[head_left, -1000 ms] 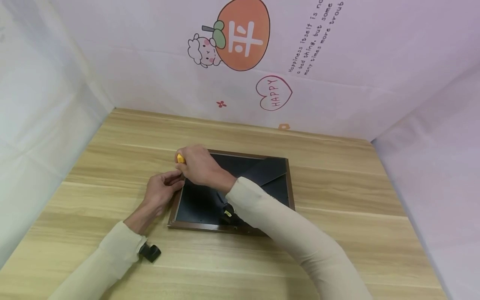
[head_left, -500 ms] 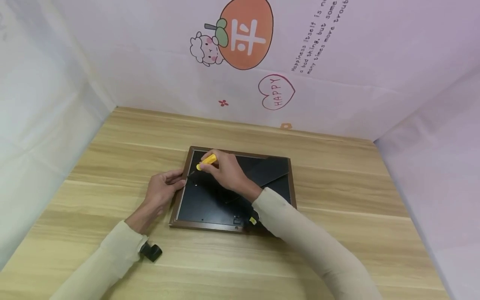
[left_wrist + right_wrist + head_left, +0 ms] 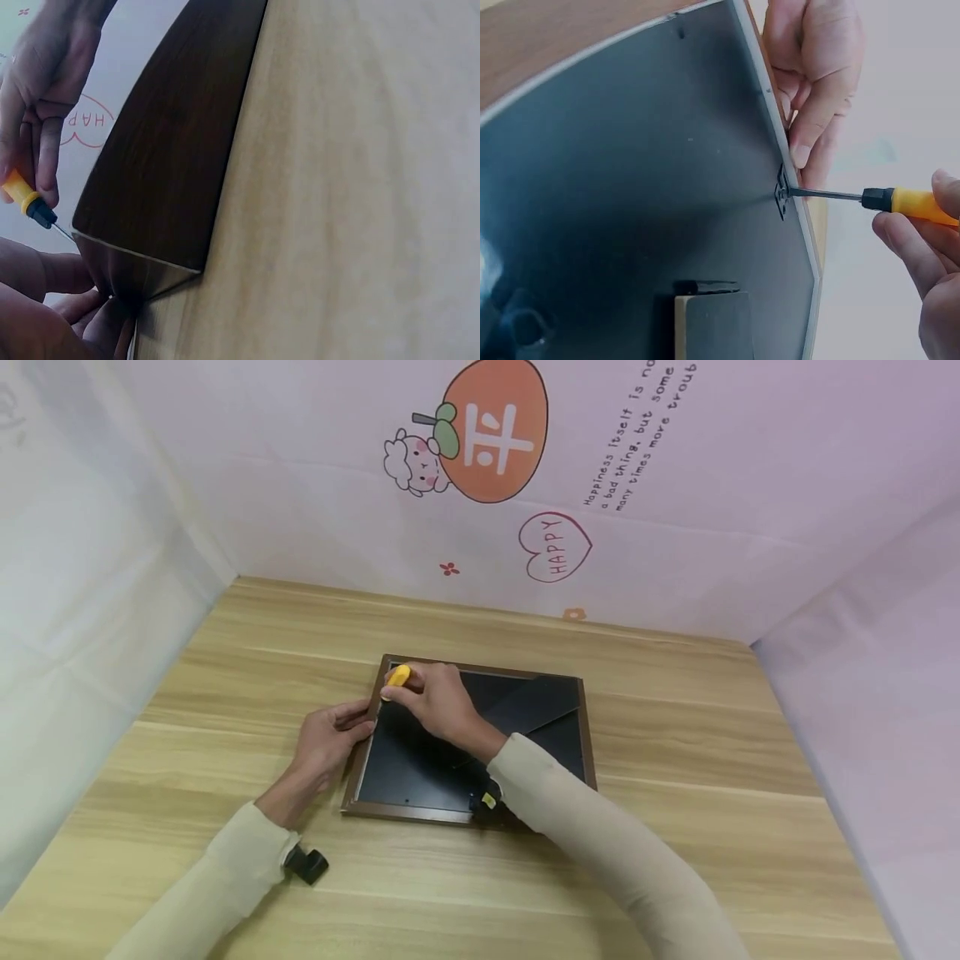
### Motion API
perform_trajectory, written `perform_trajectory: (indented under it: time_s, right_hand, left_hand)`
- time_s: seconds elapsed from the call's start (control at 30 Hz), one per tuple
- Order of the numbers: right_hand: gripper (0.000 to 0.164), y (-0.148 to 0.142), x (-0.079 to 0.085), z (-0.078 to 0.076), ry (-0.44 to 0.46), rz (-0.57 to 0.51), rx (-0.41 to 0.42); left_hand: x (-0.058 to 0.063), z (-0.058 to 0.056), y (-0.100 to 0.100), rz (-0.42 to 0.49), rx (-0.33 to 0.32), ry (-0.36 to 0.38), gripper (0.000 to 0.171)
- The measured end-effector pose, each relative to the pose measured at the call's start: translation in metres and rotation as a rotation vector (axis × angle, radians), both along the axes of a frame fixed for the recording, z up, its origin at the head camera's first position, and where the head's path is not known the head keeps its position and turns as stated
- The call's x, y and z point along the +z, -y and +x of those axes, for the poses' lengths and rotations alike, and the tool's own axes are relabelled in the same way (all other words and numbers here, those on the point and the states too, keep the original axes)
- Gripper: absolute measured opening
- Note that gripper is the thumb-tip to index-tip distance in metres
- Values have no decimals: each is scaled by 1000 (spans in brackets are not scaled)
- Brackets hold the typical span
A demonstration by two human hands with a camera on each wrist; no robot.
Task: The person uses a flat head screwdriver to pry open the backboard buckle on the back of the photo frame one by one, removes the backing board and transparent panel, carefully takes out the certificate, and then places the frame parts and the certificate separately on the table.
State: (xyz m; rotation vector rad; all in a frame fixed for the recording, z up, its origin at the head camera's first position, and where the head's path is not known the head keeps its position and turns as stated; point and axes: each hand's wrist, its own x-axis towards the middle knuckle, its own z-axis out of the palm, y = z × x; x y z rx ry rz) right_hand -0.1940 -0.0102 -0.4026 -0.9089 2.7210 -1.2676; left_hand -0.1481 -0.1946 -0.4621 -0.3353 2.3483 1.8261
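Observation:
A picture frame with a brown rim lies on the table, its black backing facing up. My right hand holds a screwdriver by its yellow handle, thumb and fingers around it. In the right wrist view the screwdriver's metal tip meets a small black metal hanger at the backing's edge. My left hand grips the frame's left side, thumb against the rim close to the hanger. From the left wrist view, the frame's brown outer side shows beside my fingers.
A black stand flap lies across the backing's right part. The wood-grain table extends around the frame, with a white printed cloth behind and at both sides. A small black camera sits on my left wrist.
My right hand first drew back rightward from the frame's left edge, showing the screwdriver's shaft, then came back left to that edge. My left hand stays at the frame's left side.

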Motion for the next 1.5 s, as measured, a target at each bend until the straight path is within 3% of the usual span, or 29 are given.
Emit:
perform_trajectory:
  time_s: [0.53, 0.8, 0.9, 1.2, 1.5]
  right_hand:
    - [20, 17, 6, 3, -51, 70, 28]
    - [24, -8, 1, 2, 37, -52, 8]
    - [25, -20, 3, 4, 70, -42, -6]
    - [24, -53, 8, 9, 117, 141, -63]
    - [24, -77, 11, 25, 92, 406, 14]
  left_hand:
    - [4, 3, 0, -36, -11, 14, 45]
    - [4, 2, -4, -23, -8, 0, 45]
    - [4, 2, -3, -45, -9, 1, 44]
    - [2, 3, -1, -59, -12, 17, 46]
    - [1, 3, -2, -56, 4, 19, 45]
